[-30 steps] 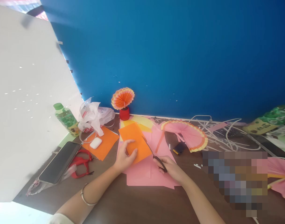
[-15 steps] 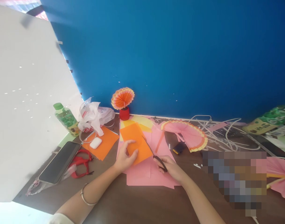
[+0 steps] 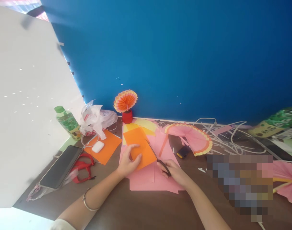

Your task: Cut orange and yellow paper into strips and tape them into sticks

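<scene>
Left hand (image 3: 128, 163) down on the orange sheet (image 3: 139, 146), thumb on top and fingers curled at its near edge, pinning it w/ a light grip. Right hand (image 3: 175, 172) closed round the scissors (image 3: 160, 158), fingers through the dark handles; blades run up along the sheet's right edge, can't tell if they're parted. Orange sheet sits mid-table on a spread of pink paper (image 3: 152, 179), which reaches toward the near edge. Yellow paper (image 3: 144, 124) peeks out behind it, toward the far edge by the blue wall. Far edge also: small orange paper fan (image 3: 125, 100) standing in a red holder (image 3: 127, 117). Right of centre, a big pink pleated fan (image 3: 190, 136) lies flat, near a tangle of white cables (image 3: 228, 134). Left side of table: 2nd orange sheet (image 3: 104, 148) w/ a white earbud case (image 3: 98, 147) on it, crumpled plastic bag (image 3: 94, 119) behind, green bottle (image 3: 68, 123) beside that. Phone (image 3: 61, 166) lies near the left edge, red-handled scissors (image 3: 83, 166) just beside it.
</scene>
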{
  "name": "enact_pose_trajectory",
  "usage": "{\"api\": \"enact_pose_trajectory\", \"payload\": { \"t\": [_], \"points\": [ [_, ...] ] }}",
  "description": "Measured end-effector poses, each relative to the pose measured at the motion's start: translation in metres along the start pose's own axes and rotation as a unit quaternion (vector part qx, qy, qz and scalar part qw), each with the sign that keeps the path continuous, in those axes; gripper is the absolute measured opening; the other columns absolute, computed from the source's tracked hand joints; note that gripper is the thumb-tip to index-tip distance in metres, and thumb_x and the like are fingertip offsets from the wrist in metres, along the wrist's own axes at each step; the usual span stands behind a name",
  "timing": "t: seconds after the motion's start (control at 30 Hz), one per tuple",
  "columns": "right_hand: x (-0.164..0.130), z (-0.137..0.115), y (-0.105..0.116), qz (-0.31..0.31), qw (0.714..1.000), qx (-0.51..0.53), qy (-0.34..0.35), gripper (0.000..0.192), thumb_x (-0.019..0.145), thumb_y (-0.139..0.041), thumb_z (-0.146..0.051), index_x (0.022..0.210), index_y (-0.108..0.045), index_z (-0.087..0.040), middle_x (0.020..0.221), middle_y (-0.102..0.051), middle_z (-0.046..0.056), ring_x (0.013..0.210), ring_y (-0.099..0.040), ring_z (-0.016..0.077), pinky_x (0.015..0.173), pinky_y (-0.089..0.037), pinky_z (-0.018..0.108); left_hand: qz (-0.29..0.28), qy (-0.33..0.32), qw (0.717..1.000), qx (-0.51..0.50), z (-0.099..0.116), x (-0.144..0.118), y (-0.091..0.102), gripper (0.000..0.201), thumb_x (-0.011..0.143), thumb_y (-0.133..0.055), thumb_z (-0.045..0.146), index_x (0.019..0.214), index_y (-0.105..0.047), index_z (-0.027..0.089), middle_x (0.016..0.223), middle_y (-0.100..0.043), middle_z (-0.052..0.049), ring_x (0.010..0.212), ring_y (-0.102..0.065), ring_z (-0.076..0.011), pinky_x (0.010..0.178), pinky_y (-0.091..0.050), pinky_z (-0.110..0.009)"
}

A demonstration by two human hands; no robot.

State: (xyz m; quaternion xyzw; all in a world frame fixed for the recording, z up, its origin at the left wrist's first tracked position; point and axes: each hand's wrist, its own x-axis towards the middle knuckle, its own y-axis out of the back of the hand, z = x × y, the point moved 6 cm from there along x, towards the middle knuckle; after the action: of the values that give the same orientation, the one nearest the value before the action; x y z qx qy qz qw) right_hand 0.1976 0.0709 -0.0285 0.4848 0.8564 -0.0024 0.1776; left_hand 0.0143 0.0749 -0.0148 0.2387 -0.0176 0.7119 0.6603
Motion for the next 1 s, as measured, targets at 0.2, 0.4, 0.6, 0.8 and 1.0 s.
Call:
{"api": "enact_pose_trajectory", "payload": {
  "t": [0.2,0.4,0.6,0.8,1.0],
  "points": [
    [-0.0008,-0.0032,-0.0007,-0.007,1.0,0.0,0.0,0.046,0.075,-0.047,-0.059,0.055,-0.035,-0.019,0.044,-0.038,-0.006,0.045,-0.031,0.0078,0.048,-0.021,0.024,-0.001,-0.004,1.0,-0.001,0.0007,-0.0003,-0.0007,0.028,0.076,-0.054,0.022,0.104,-0.05,0.021,0.106,-0.057,-0.007,0.1,-0.054,-0.0192,0.088,-0.043,-0.034],
    [-0.0001,-0.0021,-0.0007,-0.001,1.0,0.014,0.0,0.044,0.073,-0.05,-0.057,0.056,-0.037,-0.019,0.045,-0.038,-0.006,0.045,-0.031,0.0078,0.049,-0.022,0.024,-0.001,-0.009,1.0,0.0,0.0018,-0.0004,-0.0009,0.029,0.075,-0.055,0.022,0.104,-0.051,0.021,0.105,-0.057,-0.007,0.101,-0.054,-0.02,0.088,-0.043,-0.035],
    [0.0002,-0.0001,-0.0002,0.003,1.0,0.011,0.0,0.043,0.075,-0.05,-0.055,0.056,-0.036,-0.019,0.046,-0.037,-0.006,0.046,-0.031,0.0077,0.049,-0.022,0.024,-0.011,-0.007,1.0,0.009,0.0031,-0.0006,-0.0014,0.028,0.076,-0.054,0.022,0.104,-0.051,0.021,0.106,-0.058,-0.007,0.102,-0.054,-0.0196,0.09,-0.043,-0.035],
    [0.0002,-0.0004,-0.0002,0.003,1.0,0.001,0.003,0.045,0.073,-0.049,-0.058,0.056,-0.036,-0.019,0.045,-0.038,-0.006,0.045,-0.031,0.008,0.049,-0.022,0.024,-0.016,-0.009,1.0,0.009,0.0036,-0.0009,-0.0023,0.028,0.076,-0.054,0.022,0.104,-0.051,0.021,0.106,-0.058,-0.007,0.104,-0.053,-0.0205,0.09,-0.042,-0.036],
    [0.0009,0.0007,0.0008,0.007,1.0,0.002,0.002,0.045,0.074,-0.048,-0.058,0.054,-0.037,-0.019,0.045,-0.039,-0.006,0.045,-0.031,0.0079,0.049,-0.022,0.024,-0.03,-0.024,0.999,0.002,0.0025,-0.0015,-0.0049,0.029,0.076,-0.054,0.021,0.105,-0.05,0.021,0.108,-0.057,-0.007,0.106,-0.052,-0.0205,0.091,-0.041,-0.036]
  ]
}}
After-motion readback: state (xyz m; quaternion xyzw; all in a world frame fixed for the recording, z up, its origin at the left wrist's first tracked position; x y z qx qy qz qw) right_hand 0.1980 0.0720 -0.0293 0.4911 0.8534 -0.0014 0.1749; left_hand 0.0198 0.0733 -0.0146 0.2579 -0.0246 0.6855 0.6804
